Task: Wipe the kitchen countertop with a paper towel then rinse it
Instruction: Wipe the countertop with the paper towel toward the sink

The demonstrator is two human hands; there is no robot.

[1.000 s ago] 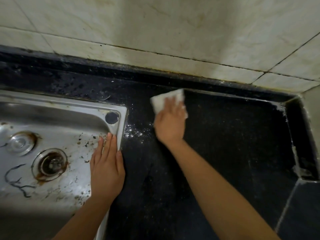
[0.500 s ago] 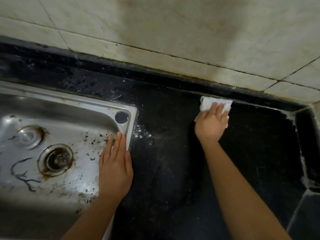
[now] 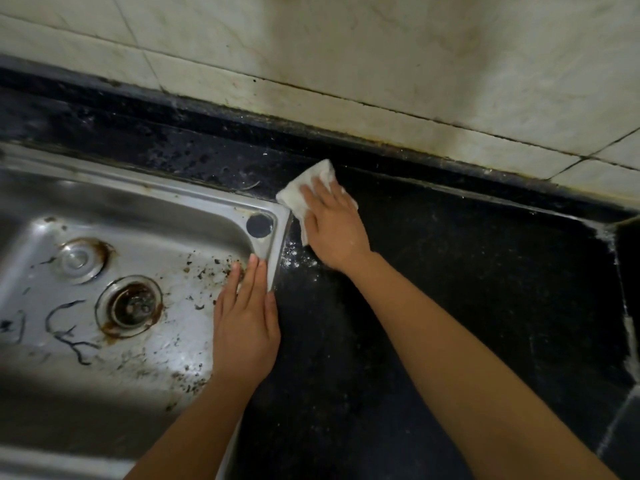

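Note:
A white paper towel [image 3: 302, 193] lies pressed flat on the black countertop [image 3: 467, 289], right beside the sink's far right corner. My right hand [image 3: 334, 227] covers most of it, fingers spread and pushing down; only its far and left edges show. My left hand [image 3: 246, 323] rests flat on the right rim of the steel sink [image 3: 138, 216], fingers together, holding nothing. White specks [image 3: 298, 259] dot the counter just in front of the towel.
The sink basin is dirty, with a rusty drain [image 3: 130, 304], a round plug [image 3: 80, 259] and dark crumbs. A stained tiled wall [image 3: 346, 64] rises behind the counter. A raised black ledge [image 3: 628, 271] bounds the counter on the right.
My right hand swept the towel right along the back edge, then back left to the sink's corner. My left hand stayed on the sink rim.

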